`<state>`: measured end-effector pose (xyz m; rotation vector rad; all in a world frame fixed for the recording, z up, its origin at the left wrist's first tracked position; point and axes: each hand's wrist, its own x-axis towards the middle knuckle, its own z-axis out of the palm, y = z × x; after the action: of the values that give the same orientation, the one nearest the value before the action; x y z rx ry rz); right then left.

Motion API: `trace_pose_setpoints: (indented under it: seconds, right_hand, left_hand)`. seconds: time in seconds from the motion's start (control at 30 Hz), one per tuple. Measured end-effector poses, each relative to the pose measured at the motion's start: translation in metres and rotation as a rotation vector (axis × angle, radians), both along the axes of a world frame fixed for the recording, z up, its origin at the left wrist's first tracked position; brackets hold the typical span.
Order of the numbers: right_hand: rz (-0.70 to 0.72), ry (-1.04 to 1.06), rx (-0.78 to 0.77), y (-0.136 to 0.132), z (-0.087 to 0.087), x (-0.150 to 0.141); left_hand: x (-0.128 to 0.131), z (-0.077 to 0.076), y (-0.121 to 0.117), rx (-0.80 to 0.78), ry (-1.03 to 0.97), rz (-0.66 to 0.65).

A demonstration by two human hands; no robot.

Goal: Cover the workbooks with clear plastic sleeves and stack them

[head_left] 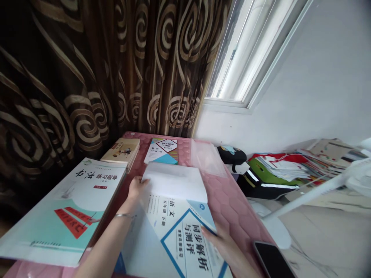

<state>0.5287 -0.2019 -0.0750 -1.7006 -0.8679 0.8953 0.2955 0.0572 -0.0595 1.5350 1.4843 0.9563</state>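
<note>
A blue-and-white workbook (pixel 176 239) lies on the pink table (pixel 232 200) in front of me, with a white translucent cover sheet (pixel 174 181) folded over its far end. My left hand (pixel 136 189) grips the far left edge of that sheet, fingers curled under it, a thin bracelet on the wrist. Flat on the workbook's lower right, near its edge, rests my right hand (pixel 228 247) with its fingers stretched out.
A teal-and-white calligraphy book (pixel 66 208) lies at the left, a tan book (pixel 121 151) and a colourful book (pixel 162 151) farther back, a clear plastic sleeve (pixel 207 156) beside them. A black phone (pixel 272 260) lies near right. Bags and stacked papers (pixel 278 166) sit right; a curtain hangs behind.
</note>
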Motion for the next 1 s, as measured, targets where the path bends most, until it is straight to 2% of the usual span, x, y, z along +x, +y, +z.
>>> trace_pose_setpoints:
  seconds: [0.13,0.3,0.37,0.47,0.57,0.7,0.77,0.87,1.0]
  right_hand:
    - [0.011,-0.008,-0.064,-0.029,-0.012,-0.001]
    - [-0.051,-0.149,-0.039,-0.041,-0.024,-0.003]
    - [-0.069,-0.303,-0.049,-0.041,-0.028,-0.001]
    - [-0.091,-0.668,-0.115,-0.035,-0.025,0.003]
    - [0.003,-0.947,-0.128,-0.01,-0.007,0.0]
    - [0.251,-1.026,-0.129,0.052,0.023,-0.024]
    - [0.364,-1.047,-0.128,0.084,0.03,-0.038]
    - [0.415,-1.081,-0.161,0.119,0.025,-0.049]
    - [0.425,-1.081,-0.247,0.136,0.007,-0.047]
  left_hand:
    - [-0.004,0.0,-0.026,-0.026,0.113,-0.044]
    - [-0.004,-0.002,-0.043,0.035,0.384,-0.102]
    - [-0.003,-0.005,-0.045,0.097,0.447,-0.103]
    - [-0.002,-0.013,-0.048,0.19,0.467,-0.075]
    - [-0.001,-0.019,-0.05,0.246,0.452,-0.032]
    - [0.0,-0.018,-0.055,0.253,0.448,-0.008]
    - [0.001,-0.015,-0.058,0.252,0.448,0.0]
    - [0.003,-0.012,-0.063,0.257,0.479,0.016]
    - [0.002,-0.007,-0.07,0.239,0.687,0.0]
